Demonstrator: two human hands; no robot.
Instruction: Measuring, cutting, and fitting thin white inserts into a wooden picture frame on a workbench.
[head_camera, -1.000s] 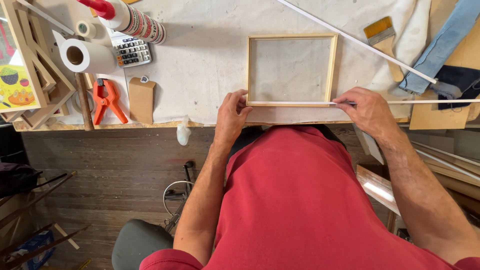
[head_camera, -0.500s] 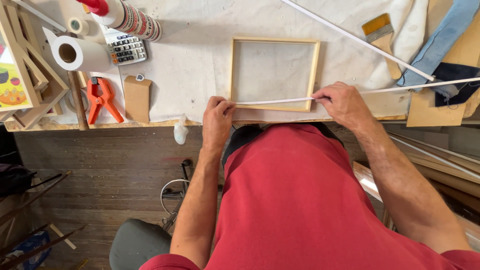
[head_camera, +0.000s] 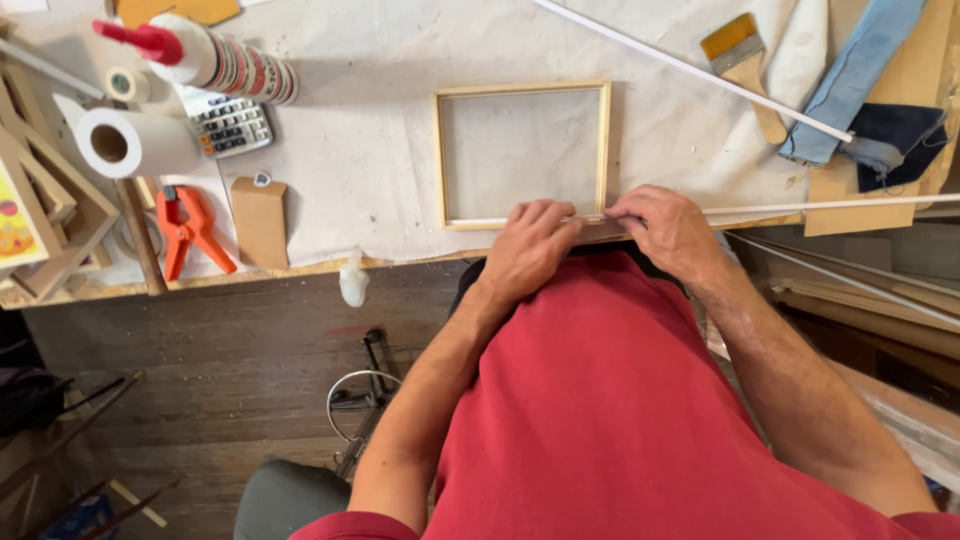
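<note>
Seen from above: workbench (head_camera: 380, 150) draped in pale cloth, running across the upper part of the view, worn wooden floor below. Red shirt (head_camera: 620, 400) filling the lower middle, both bare forearms reaching up to the bench's near edge. Square wooden frame (head_camera: 521, 155) lying flat near that edge, pale and unfinished, cloth visible through its open middle. Thin white strip (head_camera: 780, 207) laid along the frame's near rail and stretching far off to the right past the bench. Left hand (head_camera: 535, 245) and right hand (head_camera: 665, 225) side by side, almost touching, fingers curled down and pressing the strip against the frame's near right corner; whether they pinch it or merely press, impossible to tell.

Second long white rod (head_camera: 690, 68) lying diagonally across the upper right. Folded blue denim (head_camera: 860, 80) at far right. Roll of white paper (head_camera: 135, 143) at far left, glue bottle (head_camera: 205, 55) with a red nozzle above it. Orange clamp (head_camera: 188, 228) on the left, near the edge. Flat paintbrush (head_camera: 745, 62) with a wooden handle beside the denim. Grey calculator (head_camera: 230, 125) next to the paper roll. Small brown cardboard tag (head_camera: 260, 220) just right of the clamp.
</note>
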